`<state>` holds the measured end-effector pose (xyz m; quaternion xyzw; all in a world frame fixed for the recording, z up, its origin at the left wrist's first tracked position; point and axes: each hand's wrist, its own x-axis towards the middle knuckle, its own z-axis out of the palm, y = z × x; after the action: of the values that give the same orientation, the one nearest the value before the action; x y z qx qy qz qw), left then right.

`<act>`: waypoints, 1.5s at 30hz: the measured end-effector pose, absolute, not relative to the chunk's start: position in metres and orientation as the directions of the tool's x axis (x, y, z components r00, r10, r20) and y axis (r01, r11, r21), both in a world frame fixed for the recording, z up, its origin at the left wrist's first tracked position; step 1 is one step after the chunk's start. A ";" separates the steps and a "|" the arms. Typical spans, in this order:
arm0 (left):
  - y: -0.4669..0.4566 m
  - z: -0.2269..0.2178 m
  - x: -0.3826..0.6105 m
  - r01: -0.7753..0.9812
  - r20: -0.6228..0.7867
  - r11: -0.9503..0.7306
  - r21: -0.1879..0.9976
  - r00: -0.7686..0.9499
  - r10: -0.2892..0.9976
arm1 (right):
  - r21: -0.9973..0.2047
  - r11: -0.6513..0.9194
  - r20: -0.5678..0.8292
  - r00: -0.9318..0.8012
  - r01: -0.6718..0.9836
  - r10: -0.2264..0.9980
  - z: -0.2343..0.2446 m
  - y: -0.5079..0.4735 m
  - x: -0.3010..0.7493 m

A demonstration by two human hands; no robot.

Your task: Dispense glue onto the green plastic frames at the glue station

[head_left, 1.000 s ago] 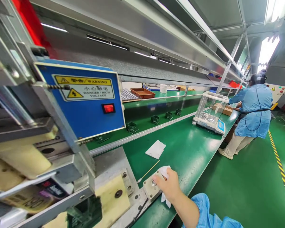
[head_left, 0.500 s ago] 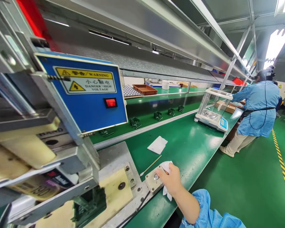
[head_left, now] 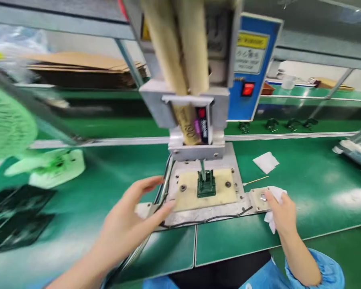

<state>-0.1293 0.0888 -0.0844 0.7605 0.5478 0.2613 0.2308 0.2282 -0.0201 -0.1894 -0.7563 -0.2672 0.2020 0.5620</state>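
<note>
My left hand (head_left: pixel 129 218) is open, thumb and fingers spread, beside the left end of the machine's metal base plate (head_left: pixel 234 158). It seems to hold nothing. My right hand (head_left: pixel 284 212) is closed around a crumpled white wipe (head_left: pixel 278 193), its thumb on the round button of a metal button box (head_left: pixel 258 200). Between the hands, a dark green plastic part (head_left: pixel 206 185) sits in a cream fixture block (head_left: pixel 186 198) on the plate. Above it is the metal press head (head_left: pixel 195 151), with a thin tip reaching down to the part.
A cotton swab (head_left: pixel 257 180) and a flat white wipe (head_left: pixel 266 162) lie right of the plate. A blue control box (head_left: pixel 239 96) hangs beside the press. A light green fan (head_left: pixel 57 166) and dark sheet-like pieces (head_left: pixel 21 218) are at left. Small dark parts (head_left: pixel 292 124) line the back ledge.
My view has swung left from the aisle and co-worker to face the press. My left hand has come into view. The right hand stays at the button box with the wipe.
</note>
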 end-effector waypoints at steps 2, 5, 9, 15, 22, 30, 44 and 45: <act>0.096 -0.085 -0.104 0.606 0.051 -0.268 0.749 0.350 0.935 | -0.951 -0.251 -0.011 0.789 0.182 0.614 -0.192 -0.021 0.230; 0.113 -0.085 -0.070 0.536 -0.037 -0.246 0.808 0.463 0.886 | -0.948 -0.265 -0.016 0.803 0.178 0.596 -0.190 -0.023 0.229; 0.131 -0.092 -0.056 0.459 -0.065 -0.237 0.856 0.551 0.832 | -0.947 -0.274 -0.025 0.813 0.167 0.581 -0.188 -0.025 0.226; 0.133 -0.087 -0.060 0.342 -0.281 0.103 0.934 0.524 0.804 | -0.951 -0.273 -0.043 0.807 0.149 0.589 -0.189 -0.027 0.228; 0.113 -0.065 -0.059 0.373 -0.656 0.545 0.751 0.515 0.552 | -0.950 -0.284 -0.049 0.832 0.133 0.553 -0.182 -0.028 0.225; 0.047 -0.082 -0.083 0.008 -0.229 0.275 0.961 0.581 0.781 | -0.920 -0.246 0.185 0.890 0.306 0.416 -0.180 -0.032 0.223; 0.005 -0.075 -0.081 -0.191 0.414 -0.379 0.905 0.595 0.689 | -0.495 0.534 0.546 -0.233 0.685 0.805 -0.094 -0.082 0.120; 0.004 -0.075 -0.080 -0.194 0.415 -0.378 0.905 0.594 0.689 | -0.470 0.551 0.561 -0.249 0.689 0.790 -0.094 -0.079 0.118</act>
<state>-0.0803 0.0038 -0.0751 0.7183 0.1725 0.4160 0.5304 0.1176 -0.0791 -0.0939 -0.4693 -0.7878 0.0638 0.3938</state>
